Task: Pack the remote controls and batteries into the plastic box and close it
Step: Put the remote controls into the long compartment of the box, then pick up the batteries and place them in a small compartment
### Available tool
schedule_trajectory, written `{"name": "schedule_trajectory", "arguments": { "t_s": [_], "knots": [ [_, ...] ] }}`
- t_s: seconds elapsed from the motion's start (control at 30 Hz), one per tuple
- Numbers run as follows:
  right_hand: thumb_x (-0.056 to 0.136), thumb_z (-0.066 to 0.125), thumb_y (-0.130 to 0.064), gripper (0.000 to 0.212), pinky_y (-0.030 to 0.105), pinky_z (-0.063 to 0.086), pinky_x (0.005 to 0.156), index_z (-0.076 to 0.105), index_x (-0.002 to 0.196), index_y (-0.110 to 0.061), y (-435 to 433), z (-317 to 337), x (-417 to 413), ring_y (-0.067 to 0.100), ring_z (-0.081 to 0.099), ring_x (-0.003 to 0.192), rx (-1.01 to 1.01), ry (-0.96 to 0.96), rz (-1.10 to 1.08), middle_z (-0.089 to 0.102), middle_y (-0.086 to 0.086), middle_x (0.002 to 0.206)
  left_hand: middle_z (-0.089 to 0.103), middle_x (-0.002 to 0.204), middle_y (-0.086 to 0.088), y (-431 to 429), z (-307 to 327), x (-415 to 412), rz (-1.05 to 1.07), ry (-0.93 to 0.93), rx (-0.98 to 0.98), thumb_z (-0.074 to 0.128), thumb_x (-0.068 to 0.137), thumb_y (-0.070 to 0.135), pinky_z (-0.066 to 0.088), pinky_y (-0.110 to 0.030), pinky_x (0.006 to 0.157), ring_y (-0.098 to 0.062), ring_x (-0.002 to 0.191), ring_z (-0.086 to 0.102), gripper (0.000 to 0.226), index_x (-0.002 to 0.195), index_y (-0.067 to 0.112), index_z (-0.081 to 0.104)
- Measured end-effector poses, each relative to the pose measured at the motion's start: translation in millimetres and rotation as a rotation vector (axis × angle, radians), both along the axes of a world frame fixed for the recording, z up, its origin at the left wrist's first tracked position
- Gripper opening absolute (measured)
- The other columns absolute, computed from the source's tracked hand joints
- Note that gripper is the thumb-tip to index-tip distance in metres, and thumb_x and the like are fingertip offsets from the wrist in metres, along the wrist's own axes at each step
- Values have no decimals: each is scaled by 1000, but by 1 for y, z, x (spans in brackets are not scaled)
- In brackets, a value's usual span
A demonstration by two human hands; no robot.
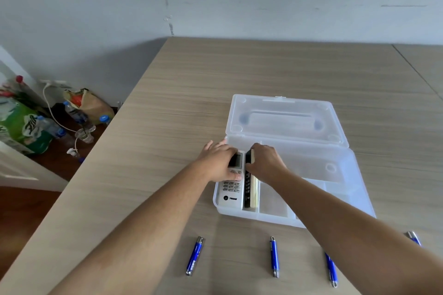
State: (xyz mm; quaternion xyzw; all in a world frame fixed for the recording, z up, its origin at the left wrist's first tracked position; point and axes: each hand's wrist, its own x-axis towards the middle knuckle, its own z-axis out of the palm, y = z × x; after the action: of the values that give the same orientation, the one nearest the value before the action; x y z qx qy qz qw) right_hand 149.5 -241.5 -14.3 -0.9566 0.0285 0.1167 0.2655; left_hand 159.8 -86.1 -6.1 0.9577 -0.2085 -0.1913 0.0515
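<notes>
A clear plastic box (345,189) lies open on the wooden table, its lid (282,117) folded back flat. A white remote (232,189) with a screen and grey keys lies flat in the box's left end. My left hand (220,160) rests on its upper half. Beside it a black and cream remote (251,190) stands on its edge, and my right hand (266,163) grips its far end. Blue battery pairs lie in front of the box: one at the left (194,256), one in the middle (274,256), one (331,269) partly under my right forearm, and one at far right (413,237).
The table's left edge runs diagonally beside my left arm. Beyond it, on the floor, stand bags (21,124), water bottles (76,115) and a white cable (51,112). A grey wall backs the table.
</notes>
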Motion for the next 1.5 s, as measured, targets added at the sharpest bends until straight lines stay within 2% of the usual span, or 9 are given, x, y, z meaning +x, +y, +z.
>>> {"name": "schedule_trajectory", "arguments": {
  "t_s": [0.13, 0.27, 0.57, 0.7, 0.8, 0.93, 1.1, 1.33, 1.5],
  "knots": [
    [72, 62, -38, 37, 39, 33, 99, 64, 107, -25, -10, -7, -7, 28, 34, 125, -251, -127, 101, 43, 6, 133, 22, 160, 0, -1, 0, 4, -5, 13, 21, 62, 79, 58, -3, -46, 119, -17, 150, 3, 89, 150, 19, 24],
    [80, 53, -55, 42, 54, 9, 114, 55, 118, -38, -25, -15, -7, 32, -11, 146, -310, -21, 162, -8, 6, 161, 17, 161, 1, -2, 0, 7, -7, 60, 49, 61, 78, 60, -7, -47, 119, -16, 150, -4, 93, 151, 19, 20],
    [85, 45, -61, 53, 59, -3, 114, 42, 133, -38, -28, -11, -9, 33, -24, 143, -392, 35, 242, -22, 10, 158, 14, 162, 4, -4, 4, 5, 4, 86, 70, 60, 78, 61, -12, -47, 117, -14, 149, -9, 95, 152, 20, 17],
    [91, 40, -54, 62, 53, 3, 117, 19, 146, -35, -26, -11, -18, 31, -19, 145, -271, 7, 184, -19, 9, 159, 13, 162, 6, 2, 6, 2, 28, 85, 15, 61, 81, 56, -7, -48, 118, -14, 150, -4, 89, 152, 27, 16],
    [94, 44, -39, 48, 46, 18, 115, 35, 139, -24, -31, 6, -28, 29, 5, 147, -40, -137, 31, 10, 9, 159, 31, 156, 4, 9, 21, -10, 98, -11, -91, 61, 85, 47, 14, -45, 118, -18, 147, 19, 71, 147, 26, 32],
    [89, 48, -16, 14, 26, 43, 67, 60, 97, -13, -37, 43, -42, 22, 58, 91, 247, -322, -119, 58, 2, 100, 67, 104, 0, 24, 37, -42, 263, -327, -291, 52, 89, 17, 49, -33, 82, -24, 99, 62, 22, 106, 21, 66],
    [80, 53, -18, 22, 17, 29, 38, 47, 58, -18, -29, 50, -104, 8, 35, 43, 306, -379, -126, 43, -7, 48, 69, 81, 3, 41, 24, -99, 539, -298, -316, 48, 79, 12, 49, -30, 65, -25, 79, 63, 16, 78, 22, 61],
    [84, 46, -28, 34, 24, 29, 43, 36, 53, -17, -31, -16, -176, 20, 42, 52, -147, -16, 88, 45, 1, 56, 59, 89, 3, 52, -28, -165, 628, 24, -61, 62, 79, 45, 42, -27, 65, -21, 85, 59, 27, 83, 20, 51],
    [80, 54, -26, 33, 22, 28, 39, 39, 53, -15, -35, -40, -186, 14, 41, 47, -117, 162, -54, 45, -1, 54, 66, 99, -8, 47, -52, -187, 703, 24, -71, 64, 85, 36, 41, -28, 63, -27, 81, 62, 27, 88, 11, 52]
  ]
}}
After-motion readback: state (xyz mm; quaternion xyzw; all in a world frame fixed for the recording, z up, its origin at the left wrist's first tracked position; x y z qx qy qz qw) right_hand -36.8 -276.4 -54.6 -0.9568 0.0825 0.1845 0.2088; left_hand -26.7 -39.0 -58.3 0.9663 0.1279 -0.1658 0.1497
